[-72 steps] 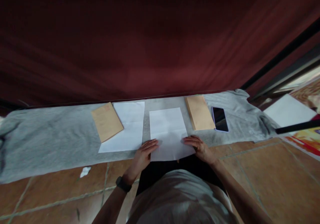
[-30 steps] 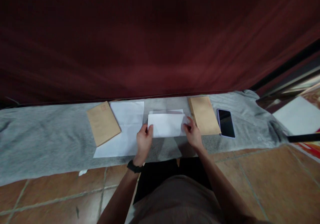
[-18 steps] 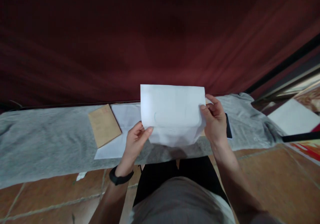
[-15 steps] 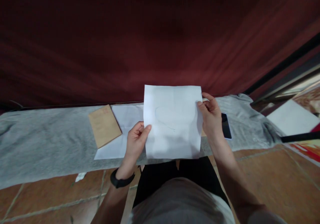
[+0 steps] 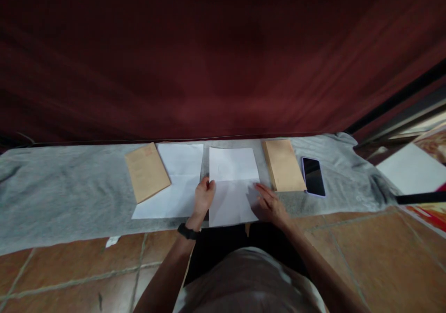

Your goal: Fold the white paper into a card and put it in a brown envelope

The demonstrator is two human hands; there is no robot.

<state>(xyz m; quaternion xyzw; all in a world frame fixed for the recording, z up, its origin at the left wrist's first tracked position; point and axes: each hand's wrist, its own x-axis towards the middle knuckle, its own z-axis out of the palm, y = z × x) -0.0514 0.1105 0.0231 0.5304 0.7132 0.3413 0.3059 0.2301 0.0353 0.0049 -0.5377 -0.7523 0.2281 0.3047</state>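
Centrally, a creased white sheet (image 5: 232, 199) lay opened out on the grey cloth (image 5: 69, 187), its near end at the cloth's front edge. The left hand (image 5: 204, 196) was clamped on the sheet's left edge, thumb uppermost. The right hand (image 5: 273, 207) was unclosed, its fingers extended and the tips touching the right edge near the cross crease. To the left, a brown envelope (image 5: 148, 172) partly overlapped a second white sheet (image 5: 184, 162). To the right, a thick brown stack (image 5: 286, 166) lay just beside a dark-screened phone (image 5: 314, 177).
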